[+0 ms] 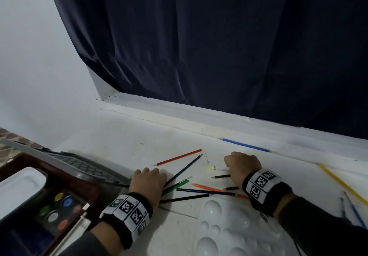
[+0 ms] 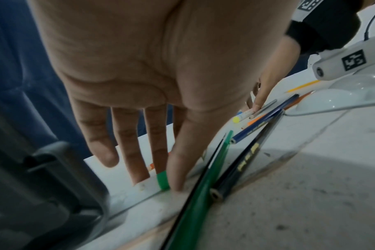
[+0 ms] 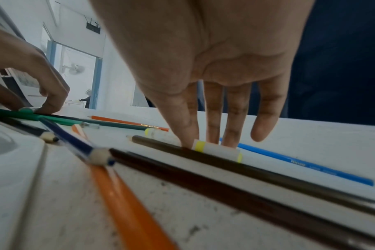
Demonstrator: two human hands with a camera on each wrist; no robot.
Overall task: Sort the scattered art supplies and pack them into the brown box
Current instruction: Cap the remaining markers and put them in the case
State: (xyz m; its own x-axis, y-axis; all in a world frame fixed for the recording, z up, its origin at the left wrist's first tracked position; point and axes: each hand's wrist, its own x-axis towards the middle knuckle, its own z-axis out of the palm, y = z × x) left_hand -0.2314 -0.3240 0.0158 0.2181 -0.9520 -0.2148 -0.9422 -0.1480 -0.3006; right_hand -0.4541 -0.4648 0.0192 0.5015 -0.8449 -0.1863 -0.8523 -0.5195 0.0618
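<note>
Coloured pencils lie scattered on the white table (image 1: 123, 136). My left hand (image 1: 157, 173) (image 2: 167, 182) reaches down, thumb and fingers pinching the end of a green marker (image 2: 163, 180) (image 1: 175, 186) beside a black pencil (image 2: 244, 162). My right hand (image 1: 229, 166) (image 3: 201, 140) pinches a white marker with yellow bands (image 3: 216, 150) (image 1: 218, 168) against the table, with brown pencils (image 3: 257, 169) just in front. The brown box (image 1: 79, 184) stands at the left and holds paint pots (image 1: 59, 210) and a white tray (image 1: 18, 188).
A red pencil (image 1: 179, 157), an orange one (image 1: 215, 189) and a navy one (image 1: 205, 192) lie between my hands. A blue pencil (image 1: 246, 145) sits near the curtain, a yellow one (image 1: 342, 182) and brushes (image 1: 354, 210) right. A white palette (image 1: 229, 231) lies in front, a laptop keyboard (image 1: 85, 168) left.
</note>
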